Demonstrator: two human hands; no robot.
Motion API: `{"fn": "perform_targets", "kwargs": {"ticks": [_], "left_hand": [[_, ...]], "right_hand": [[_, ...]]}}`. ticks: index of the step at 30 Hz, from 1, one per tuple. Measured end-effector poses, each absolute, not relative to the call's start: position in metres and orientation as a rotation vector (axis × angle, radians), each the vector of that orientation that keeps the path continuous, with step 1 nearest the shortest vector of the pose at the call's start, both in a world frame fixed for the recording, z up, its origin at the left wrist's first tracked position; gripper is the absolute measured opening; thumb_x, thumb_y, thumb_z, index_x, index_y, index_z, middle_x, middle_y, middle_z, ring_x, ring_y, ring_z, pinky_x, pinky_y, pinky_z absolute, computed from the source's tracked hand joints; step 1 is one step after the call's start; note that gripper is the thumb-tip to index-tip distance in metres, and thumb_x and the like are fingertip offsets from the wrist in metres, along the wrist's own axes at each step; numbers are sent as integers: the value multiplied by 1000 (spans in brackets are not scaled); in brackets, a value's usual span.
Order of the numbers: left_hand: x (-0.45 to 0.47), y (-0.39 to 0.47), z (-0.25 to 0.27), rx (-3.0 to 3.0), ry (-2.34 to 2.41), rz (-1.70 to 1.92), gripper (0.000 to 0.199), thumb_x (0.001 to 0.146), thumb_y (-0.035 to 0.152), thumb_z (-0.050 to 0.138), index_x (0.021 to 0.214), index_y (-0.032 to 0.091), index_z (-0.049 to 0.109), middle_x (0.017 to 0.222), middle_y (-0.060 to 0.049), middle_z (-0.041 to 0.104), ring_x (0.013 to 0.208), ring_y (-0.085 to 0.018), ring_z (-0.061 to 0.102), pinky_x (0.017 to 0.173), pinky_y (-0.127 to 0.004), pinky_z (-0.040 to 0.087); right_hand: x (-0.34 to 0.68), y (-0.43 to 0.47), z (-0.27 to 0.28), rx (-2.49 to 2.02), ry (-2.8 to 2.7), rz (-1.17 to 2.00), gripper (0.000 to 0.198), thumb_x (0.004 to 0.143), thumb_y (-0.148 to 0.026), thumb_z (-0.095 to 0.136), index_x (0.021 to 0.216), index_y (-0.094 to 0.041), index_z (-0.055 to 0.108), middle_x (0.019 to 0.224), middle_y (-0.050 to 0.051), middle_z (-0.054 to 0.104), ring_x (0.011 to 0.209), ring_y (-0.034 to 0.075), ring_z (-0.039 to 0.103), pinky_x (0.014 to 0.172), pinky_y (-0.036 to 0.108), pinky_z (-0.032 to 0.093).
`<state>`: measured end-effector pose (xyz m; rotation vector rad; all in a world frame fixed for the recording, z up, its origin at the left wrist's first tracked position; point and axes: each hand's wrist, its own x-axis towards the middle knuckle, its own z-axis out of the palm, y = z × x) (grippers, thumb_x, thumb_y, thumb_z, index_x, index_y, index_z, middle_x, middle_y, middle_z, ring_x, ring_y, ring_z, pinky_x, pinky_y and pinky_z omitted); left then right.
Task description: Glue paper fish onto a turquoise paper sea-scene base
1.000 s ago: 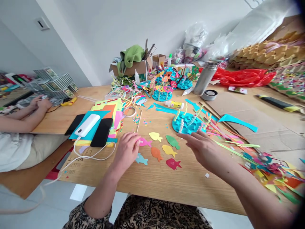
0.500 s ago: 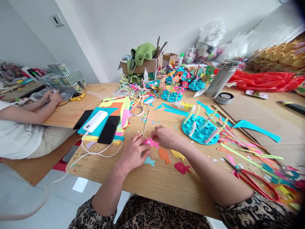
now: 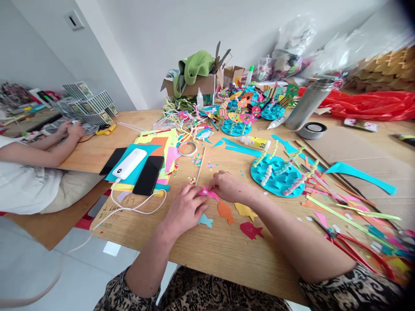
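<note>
One pink fish (image 3: 209, 193) is pinched in the right hand (image 3: 225, 186) over the table (image 3: 207, 255), left hand (image 3: 184, 207) touching it, firmness unclear; nearby lie one blue fish (image 3: 205, 221), one orange fish (image 3: 225, 212), one red fish (image 3: 250, 230), one yellow fish (image 3: 244, 211) beside the right forearm (image 3: 288, 226), one pair of scissors (image 3: 332, 235)

The pink fish (image 3: 205, 191) is matt paper on a smooth wooden tabletop (image 3: 214, 255). From it, a glossy black phone (image 3: 148, 175) lies at nine o'clock, matt green cloth (image 3: 197, 67) at twelve, a dull metal flask (image 3: 308, 106) at two.
</note>
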<state>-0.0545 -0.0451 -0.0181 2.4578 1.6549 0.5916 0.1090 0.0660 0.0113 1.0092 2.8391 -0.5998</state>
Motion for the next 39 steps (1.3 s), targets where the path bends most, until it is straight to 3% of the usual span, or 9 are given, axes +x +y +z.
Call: {"fn": "perform_targets", "kwargs": {"ticks": [22,39], "left_hand": [[-52,-45,-21,2495,1671,539,28,89,21,55,114,24,66,124,-6,59,117,-26,44,104,-49,42],[-49,-45,-20,2481,1704,492,27,90,22,54,114,25,65,123,-7,60,118,-26,45,102,-51,43]], "right_hand": [[106,57,15,922,2913,-332,26,89,-20,49,88,-19,76,93,11,68,94,24,56,74,30,37],[106,67,2,1025,2882,-527,27,82,-10,52,88,-23,74,97,6,67,97,21,56,77,28,35]]}}
